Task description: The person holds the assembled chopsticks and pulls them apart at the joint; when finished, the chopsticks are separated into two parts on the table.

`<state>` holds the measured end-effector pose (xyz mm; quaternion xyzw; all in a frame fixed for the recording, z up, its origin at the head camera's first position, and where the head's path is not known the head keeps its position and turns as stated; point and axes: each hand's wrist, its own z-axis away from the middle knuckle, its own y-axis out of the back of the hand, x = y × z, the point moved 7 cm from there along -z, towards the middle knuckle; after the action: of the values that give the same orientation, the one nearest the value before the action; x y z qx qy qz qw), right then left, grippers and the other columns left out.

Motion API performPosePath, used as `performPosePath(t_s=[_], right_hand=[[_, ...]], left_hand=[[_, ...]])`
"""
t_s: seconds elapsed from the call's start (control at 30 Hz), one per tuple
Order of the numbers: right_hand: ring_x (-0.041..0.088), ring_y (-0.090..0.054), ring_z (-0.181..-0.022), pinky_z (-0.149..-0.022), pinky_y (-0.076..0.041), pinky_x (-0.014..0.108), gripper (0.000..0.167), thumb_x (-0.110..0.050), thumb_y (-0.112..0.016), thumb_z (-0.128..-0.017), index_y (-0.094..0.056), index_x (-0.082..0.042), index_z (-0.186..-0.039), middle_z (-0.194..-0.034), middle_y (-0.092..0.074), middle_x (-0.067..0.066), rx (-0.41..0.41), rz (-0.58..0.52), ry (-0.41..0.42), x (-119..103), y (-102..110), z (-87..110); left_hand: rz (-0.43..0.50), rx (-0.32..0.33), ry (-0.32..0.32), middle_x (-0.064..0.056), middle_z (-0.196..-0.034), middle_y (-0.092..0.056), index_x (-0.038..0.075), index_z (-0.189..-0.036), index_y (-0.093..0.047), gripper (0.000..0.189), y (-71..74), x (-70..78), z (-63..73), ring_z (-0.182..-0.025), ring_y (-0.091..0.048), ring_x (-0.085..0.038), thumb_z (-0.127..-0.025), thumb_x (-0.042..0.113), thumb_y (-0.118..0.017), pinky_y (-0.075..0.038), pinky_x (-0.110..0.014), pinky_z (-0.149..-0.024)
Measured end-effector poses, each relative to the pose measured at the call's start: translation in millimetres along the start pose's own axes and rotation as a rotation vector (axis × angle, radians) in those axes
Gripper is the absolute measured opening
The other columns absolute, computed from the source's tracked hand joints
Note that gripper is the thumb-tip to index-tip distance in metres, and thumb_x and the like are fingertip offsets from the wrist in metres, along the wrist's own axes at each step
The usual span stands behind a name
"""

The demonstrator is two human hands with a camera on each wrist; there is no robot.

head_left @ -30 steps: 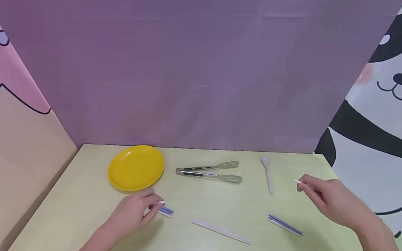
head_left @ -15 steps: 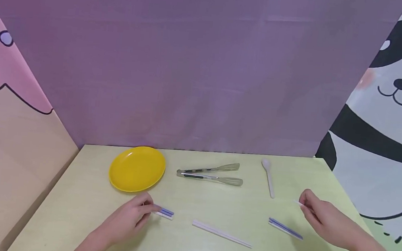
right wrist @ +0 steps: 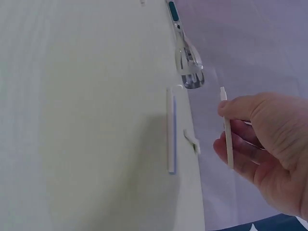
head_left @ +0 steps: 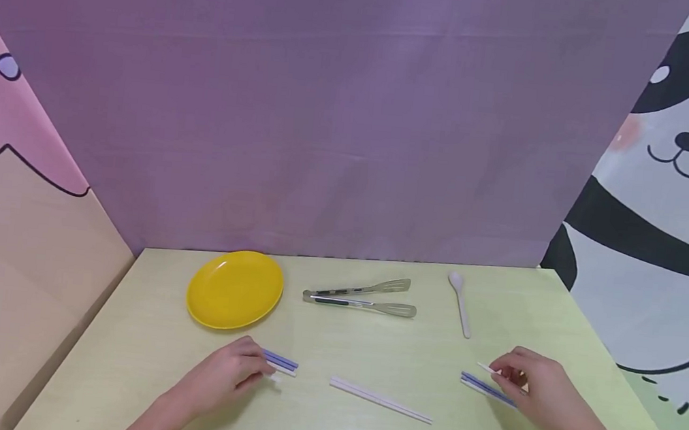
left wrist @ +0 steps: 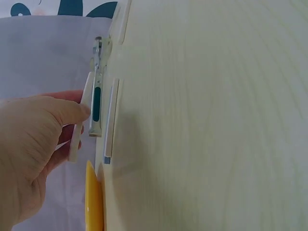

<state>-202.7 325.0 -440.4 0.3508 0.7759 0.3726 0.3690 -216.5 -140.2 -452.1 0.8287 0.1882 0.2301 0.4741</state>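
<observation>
My left hand (head_left: 226,372) pinches a short white stick (left wrist: 76,139) between thumb and fingers, above the table. Just beyond it, blue sticks (head_left: 282,360) lie side by side with a white stick (head_left: 286,372), partly hidden by the fingers. My right hand (head_left: 544,396) holds another short white stick (right wrist: 228,139), thumb on one side and fingers on the other. Below and left of that hand lie more blue sticks (head_left: 480,381) with a white stick (head_left: 473,387) along their near side. Between the hands, a pair of pale pinkish chopsticks (head_left: 380,400) rests on the table.
A yellow plate (head_left: 235,290) stands at the back left of the pale table (head_left: 370,347). Metal tongs (head_left: 361,304) lie spread at the back middle. A pale spoon (head_left: 460,303) is at the back right. A purple backdrop (head_left: 353,120) rises behind the table.
My right hand has come down and left with its white stick, nearer the right-hand blue sticks. The left hand has shifted slightly towards me, its white stick still pinched. The table items stay put.
</observation>
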Motion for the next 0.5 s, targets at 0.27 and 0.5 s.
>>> performPosePath(t_s=[0.27,0.5], right_hand=[[-0.013,-0.046,-0.070,-0.058,-0.047,0.018,0.024,-0.002,-0.090,-0.077,-0.077,-0.020,-0.087,-0.078,-0.055,-0.027,-0.094,-0.044,0.020,-3.8,-22.9,6.4],[-0.010,-0.045,-0.070,-0.058,-0.043,0.017,0.025,-0.004,-0.089,-0.079,-0.072,-0.021,-0.085,-0.077,-0.054,-0.025,-0.155,-0.066,0.024,-6.9,-35.0,8.9]], left_hand=[[-0.013,0.000,-0.030,0.007,-0.094,-0.072,0.017,-0.096,-0.082,0.023,-7.5,-3.1,0.0,-0.088,-0.062,-0.008,-0.081,0.000,-0.089,-0.055,-0.019,-0.081],[0.006,-0.062,0.055,0.007,-0.096,-0.070,0.017,-0.097,-0.083,0.019,-16.1,-10.7,0.6,-0.089,-0.061,-0.008,-0.085,0.003,-0.087,-0.058,-0.021,-0.081]])
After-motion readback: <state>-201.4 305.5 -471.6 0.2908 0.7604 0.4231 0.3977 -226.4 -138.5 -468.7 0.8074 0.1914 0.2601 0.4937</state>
